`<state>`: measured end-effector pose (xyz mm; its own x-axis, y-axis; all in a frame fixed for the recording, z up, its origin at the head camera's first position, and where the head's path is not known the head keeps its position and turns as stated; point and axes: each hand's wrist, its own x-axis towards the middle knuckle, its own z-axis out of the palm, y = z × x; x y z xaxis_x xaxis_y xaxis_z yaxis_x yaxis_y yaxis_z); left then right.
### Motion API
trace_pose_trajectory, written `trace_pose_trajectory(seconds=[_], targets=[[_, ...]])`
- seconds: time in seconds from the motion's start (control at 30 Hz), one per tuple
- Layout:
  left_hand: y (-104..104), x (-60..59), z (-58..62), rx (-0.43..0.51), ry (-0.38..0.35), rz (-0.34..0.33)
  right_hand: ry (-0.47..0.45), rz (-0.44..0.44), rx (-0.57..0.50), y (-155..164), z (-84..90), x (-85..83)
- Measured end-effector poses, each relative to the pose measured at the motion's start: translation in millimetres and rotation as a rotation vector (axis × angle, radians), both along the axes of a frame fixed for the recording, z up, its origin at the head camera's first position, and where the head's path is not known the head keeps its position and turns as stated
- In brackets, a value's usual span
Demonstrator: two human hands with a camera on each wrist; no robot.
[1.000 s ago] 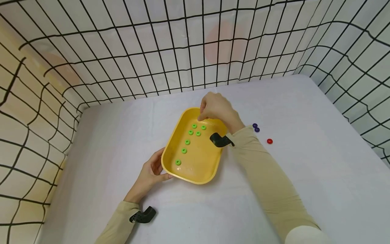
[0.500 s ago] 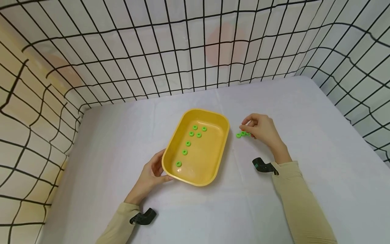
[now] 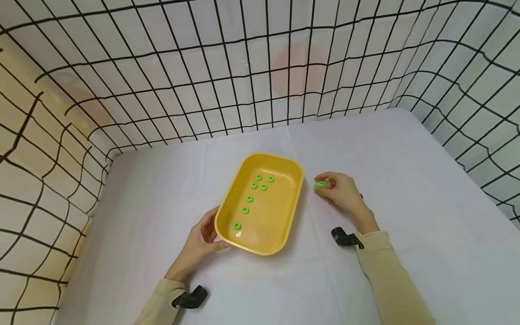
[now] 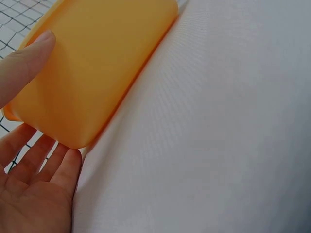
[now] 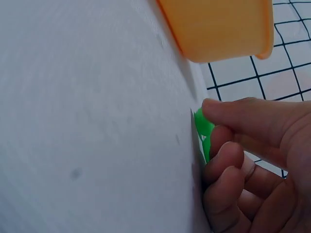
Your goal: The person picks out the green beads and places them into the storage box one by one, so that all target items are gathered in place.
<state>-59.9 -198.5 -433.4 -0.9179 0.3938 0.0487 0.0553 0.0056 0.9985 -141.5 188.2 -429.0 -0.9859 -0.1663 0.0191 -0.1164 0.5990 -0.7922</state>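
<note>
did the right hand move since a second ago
Yes. The right hand was over the far end of the yellow tray; now it is off to the tray's right, on the table, pinching green rings.

Bright, even light, soft shadows; edges bow, and wrist views seem slightly blurred.

Yellow tray (image 3: 227, 205): smooth plastic, slight gloss. Green rings (image 3: 319, 184): glossy plastic. Table cover (image 3: 406, 171): matt white woven cloth. Wire grid (image 3: 243, 67): thin black metal.
</note>
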Motion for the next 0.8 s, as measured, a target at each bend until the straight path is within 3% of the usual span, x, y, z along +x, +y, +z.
trace_pose_trajectory(seconds=[0.8], targets=[[-0.9,-1.6,0.2,0.000,-0.001,0.000,0.022,-0.010,0.008,-1.8,-1.6,2.1]])
